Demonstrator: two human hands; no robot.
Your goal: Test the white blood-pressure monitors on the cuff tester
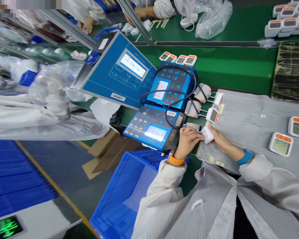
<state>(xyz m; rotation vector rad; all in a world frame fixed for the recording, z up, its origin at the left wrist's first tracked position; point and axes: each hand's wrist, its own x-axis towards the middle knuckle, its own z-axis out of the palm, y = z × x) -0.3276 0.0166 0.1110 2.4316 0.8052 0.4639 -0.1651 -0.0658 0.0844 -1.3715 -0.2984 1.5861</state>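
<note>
Fingers of both hands curled, pinching white monitor unit

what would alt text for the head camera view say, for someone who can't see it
A person's left hand and right hand together hold a small white device beside a blue tester console. Two similar devices sit connected nearby on a grey mat, and two more lie further right.

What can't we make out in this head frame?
- White device: mostly covered by left hand and right hand; its face is hidden.
- Tester screen: digits too small to read.
- Stacked devices: cut by the top right edge.
- Top left corner: blurred.
</note>
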